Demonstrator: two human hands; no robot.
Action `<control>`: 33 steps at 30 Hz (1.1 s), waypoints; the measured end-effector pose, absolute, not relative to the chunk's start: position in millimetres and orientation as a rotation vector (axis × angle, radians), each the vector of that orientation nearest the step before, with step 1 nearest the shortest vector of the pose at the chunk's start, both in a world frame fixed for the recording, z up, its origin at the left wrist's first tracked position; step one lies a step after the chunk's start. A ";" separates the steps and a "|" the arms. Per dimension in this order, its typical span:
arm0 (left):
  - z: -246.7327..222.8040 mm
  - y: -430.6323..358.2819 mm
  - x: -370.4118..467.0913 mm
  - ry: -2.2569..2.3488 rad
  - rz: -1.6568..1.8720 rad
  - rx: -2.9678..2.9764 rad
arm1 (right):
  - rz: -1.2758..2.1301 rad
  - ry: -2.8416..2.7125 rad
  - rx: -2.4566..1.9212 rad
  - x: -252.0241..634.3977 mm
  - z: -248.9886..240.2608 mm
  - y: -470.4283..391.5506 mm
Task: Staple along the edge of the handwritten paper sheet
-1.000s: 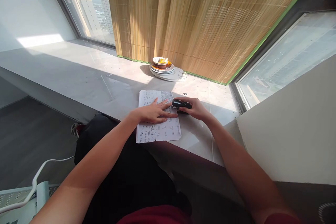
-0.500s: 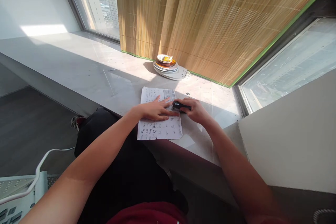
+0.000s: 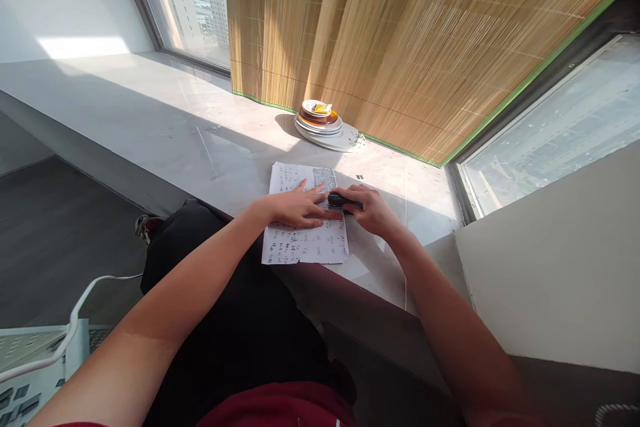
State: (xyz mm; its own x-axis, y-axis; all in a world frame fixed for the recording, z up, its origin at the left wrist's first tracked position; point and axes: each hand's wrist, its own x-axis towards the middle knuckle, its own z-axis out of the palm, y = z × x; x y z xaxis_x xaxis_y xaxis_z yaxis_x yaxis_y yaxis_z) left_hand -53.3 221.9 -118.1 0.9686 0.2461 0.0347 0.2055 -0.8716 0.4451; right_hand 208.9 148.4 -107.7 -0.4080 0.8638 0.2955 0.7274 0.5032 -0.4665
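Observation:
Sheets of white paper (image 3: 320, 248) covered in handwriting lie on the pale stone ledge, their lower edge near its front rim. My left hand (image 3: 299, 207) rests flat on them with fingers spread, pointing right. A black stapler (image 3: 339, 199) sits across the right edge of the sheets, its head over the paper beside my left fingertips. Wrapped around its back end is my right hand (image 3: 373, 211). The stapler's lower part is mostly hidden by the hand.
A stack of plates (image 3: 320, 127) stands behind the paper by the bamboo blind (image 3: 380, 33). Small dark bits (image 3: 359, 177) lie right of the paper. A white wall (image 3: 550, 260) rises on the right; a white cable (image 3: 75, 313) hangs at lower left.
The view has shifted slightly. Both hands keep their places on the paper and the stapler, whose black top looks tilted a little differently.

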 end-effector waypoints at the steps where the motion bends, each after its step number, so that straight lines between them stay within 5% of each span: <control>1: -118.5 222.0 -53.4 0.325 0.147 2.655 | 0.362 -2.251 -1.307 208.8 -107.3 148.4; 24: -118.2 222.5 -51.9 0.346 0.108 2.637 | 0.323 -2.249 -1.389 203.5 -106.6 145.6; 33: -117.0 222.2 -51.1 0.378 0.096 2.622 | 0.003 -2.439 -1.497 192.4 -101.7 137.6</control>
